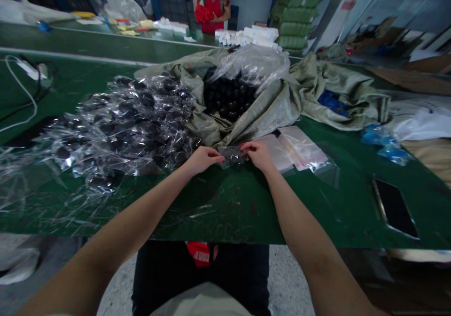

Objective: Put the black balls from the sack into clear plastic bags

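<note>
A small clear plastic bag (232,156) lies stretched between my two hands, just in front of the woven sack. My left hand (205,159) pinches its left end, fingers closed. At the other end my right hand (259,153) grips the bag between thumb and fingers. Whether anything is inside the bag I cannot make out. Beyond my hands the open olive woven sack (271,109) holds many black round balls (230,97). Stacks of flat clear bags (303,147) lie to the right of my right hand.
A big heap of black items wrapped in clear plastic (130,123) covers the left side. A phone (394,205) lies at the right, near blue wrapped pieces (387,142). A second sack (338,90) holds something blue. Across the table stands a person in a red apron (214,6).
</note>
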Motion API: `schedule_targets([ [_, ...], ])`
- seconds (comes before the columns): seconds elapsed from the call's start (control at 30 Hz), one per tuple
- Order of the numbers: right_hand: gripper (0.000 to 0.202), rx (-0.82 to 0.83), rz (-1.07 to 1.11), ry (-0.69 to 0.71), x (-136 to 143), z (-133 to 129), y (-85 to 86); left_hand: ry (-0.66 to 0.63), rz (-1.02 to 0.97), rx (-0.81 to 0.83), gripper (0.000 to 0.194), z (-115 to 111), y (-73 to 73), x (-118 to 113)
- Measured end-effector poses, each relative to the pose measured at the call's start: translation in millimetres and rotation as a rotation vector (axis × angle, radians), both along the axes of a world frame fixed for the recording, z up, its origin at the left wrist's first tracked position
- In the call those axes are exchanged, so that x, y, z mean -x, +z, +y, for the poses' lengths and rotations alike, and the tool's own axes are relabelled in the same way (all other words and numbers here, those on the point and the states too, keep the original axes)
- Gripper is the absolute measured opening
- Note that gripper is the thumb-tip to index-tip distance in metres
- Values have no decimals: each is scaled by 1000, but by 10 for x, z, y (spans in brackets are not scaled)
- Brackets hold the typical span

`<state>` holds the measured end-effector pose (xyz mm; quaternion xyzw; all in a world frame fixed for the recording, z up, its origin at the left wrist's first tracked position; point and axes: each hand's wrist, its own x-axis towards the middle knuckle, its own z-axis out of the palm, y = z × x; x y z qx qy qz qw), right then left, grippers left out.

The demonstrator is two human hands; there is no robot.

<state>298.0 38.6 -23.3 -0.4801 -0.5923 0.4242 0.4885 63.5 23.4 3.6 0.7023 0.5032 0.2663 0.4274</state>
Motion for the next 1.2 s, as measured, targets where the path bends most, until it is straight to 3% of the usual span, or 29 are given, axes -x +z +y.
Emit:
schedule_targets([
  [0.23,8,11,4,-1,-19,29,-30,109,129,-126,33,28,-107,-43],
  [0.33,8,4,-1,1,-20,36,-46,53,112,-114,30,24,-100,-59],
  [0.43,10,19,-11,11,-13,29,-18,30,66,-100,25,11,-84,-87],
  [0.7,27,181,229,-85,31,5,104,190,-113,-65,29,-4,-60,-104],
  [0.83,33,249,219,-14,72,-45,129,237,-140,-49,29,-31,-7,-101],
  [1.03,24,378,280,70,93,-118,209,259,-183,-48,30,0,-40,-83],
  [1.2,24,360,358,76,95,-145,228,296,-368,104,31,15,-57,-85],
])
